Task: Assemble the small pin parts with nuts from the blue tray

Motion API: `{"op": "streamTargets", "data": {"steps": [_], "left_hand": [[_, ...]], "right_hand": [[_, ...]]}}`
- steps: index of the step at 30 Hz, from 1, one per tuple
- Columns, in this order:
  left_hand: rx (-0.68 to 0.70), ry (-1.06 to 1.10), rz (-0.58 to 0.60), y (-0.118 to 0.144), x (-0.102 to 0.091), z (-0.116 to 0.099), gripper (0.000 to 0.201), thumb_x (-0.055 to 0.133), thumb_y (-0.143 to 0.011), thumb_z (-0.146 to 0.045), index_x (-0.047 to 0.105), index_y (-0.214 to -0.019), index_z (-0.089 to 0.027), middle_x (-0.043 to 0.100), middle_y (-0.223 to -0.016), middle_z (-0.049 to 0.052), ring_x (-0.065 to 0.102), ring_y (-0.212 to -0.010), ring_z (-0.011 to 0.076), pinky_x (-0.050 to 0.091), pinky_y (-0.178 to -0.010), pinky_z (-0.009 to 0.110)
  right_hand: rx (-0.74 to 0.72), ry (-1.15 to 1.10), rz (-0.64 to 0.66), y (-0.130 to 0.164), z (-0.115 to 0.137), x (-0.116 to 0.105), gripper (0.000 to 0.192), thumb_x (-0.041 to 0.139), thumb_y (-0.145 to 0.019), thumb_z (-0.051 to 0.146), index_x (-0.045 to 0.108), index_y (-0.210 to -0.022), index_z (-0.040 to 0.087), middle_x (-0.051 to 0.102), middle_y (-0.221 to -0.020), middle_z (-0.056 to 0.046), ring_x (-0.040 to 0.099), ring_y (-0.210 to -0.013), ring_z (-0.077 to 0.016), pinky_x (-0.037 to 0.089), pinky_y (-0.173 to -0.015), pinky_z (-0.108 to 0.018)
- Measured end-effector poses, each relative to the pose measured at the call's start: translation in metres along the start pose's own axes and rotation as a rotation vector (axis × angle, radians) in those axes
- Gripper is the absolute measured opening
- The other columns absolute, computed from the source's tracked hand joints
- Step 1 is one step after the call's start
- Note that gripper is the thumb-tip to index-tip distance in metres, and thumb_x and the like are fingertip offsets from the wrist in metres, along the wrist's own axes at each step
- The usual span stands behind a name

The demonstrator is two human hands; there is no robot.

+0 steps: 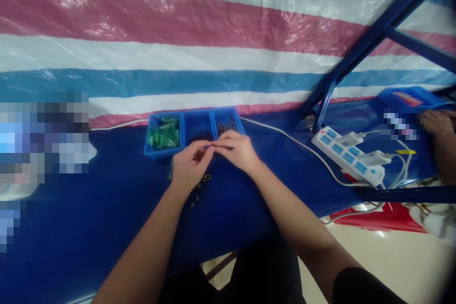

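Note:
My left hand and my right hand meet at the fingertips, just in front of a blue divided tray. Both are closed in a pinch around something small that I cannot make out; a bit of dark blue shows between the fingers. Green pieces fill the tray's left compartment. Dark small parts lie in the middle one, and brownish metallic parts in the right one, partly behind my right hand. Below my left hand, several small metallic parts lie loose on the blue table surface.
A white power strip with plugged-in adapters stands to the right, its cable running behind the tray. Blue metal frame bars rise there. Further right are another blue tray and another person's hand. Striped sheeting hangs behind.

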State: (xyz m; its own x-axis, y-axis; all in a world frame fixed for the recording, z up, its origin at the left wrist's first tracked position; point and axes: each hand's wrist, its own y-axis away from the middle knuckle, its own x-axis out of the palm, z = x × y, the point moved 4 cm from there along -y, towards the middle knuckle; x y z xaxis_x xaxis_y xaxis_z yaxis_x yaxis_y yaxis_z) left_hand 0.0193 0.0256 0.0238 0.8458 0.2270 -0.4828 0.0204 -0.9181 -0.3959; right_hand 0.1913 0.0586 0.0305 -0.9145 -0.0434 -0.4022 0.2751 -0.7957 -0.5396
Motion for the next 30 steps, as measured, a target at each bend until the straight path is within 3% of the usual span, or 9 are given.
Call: {"op": "streamTargets", "data": {"steps": [11, 22, 30], "left_hand": [[0.025, -0.052, 0.051, 0.001, 0.004, 0.005, 0.028, 0.069, -0.088, -0.041, 0.073, -0.108, -0.022, 0.068, -0.069, -0.004, 0.056, -0.054, 0.0079, 0.048, -0.060, 0.020], [-0.005, -0.028, -0.032, -0.001, -0.003, 0.003, 0.023, 0.069, -0.087, -0.038, 0.074, -0.102, -0.021, 0.069, -0.068, -0.002, 0.060, -0.056, 0.0100, 0.049, -0.060, 0.022], [-0.046, 0.008, -0.043, -0.002, -0.004, 0.008, 0.023, 0.070, -0.087, -0.038, 0.071, -0.102, -0.021, 0.068, -0.067, -0.002, 0.062, -0.056, 0.0106, 0.049, -0.059, 0.022]], "right_hand": [[-0.020, 0.069, 0.074, 0.001, -0.002, -0.001, 0.008, 0.077, -0.087, 0.031, 0.082, -0.086, 0.025, 0.073, -0.081, -0.005, 0.065, -0.077, -0.0177, 0.058, -0.076, -0.034], [0.055, -0.010, -0.036, -0.001, 0.003, -0.004, 0.017, 0.081, -0.082, 0.042, 0.082, -0.084, 0.025, 0.077, -0.083, -0.005, 0.069, -0.077, -0.0180, 0.059, -0.077, -0.034], [0.007, -0.024, -0.035, -0.004, 0.010, -0.005, 0.011, 0.074, -0.090, 0.030, 0.082, -0.096, 0.027, 0.079, -0.092, -0.005, 0.071, -0.084, -0.0190, 0.060, -0.084, -0.037]]}}
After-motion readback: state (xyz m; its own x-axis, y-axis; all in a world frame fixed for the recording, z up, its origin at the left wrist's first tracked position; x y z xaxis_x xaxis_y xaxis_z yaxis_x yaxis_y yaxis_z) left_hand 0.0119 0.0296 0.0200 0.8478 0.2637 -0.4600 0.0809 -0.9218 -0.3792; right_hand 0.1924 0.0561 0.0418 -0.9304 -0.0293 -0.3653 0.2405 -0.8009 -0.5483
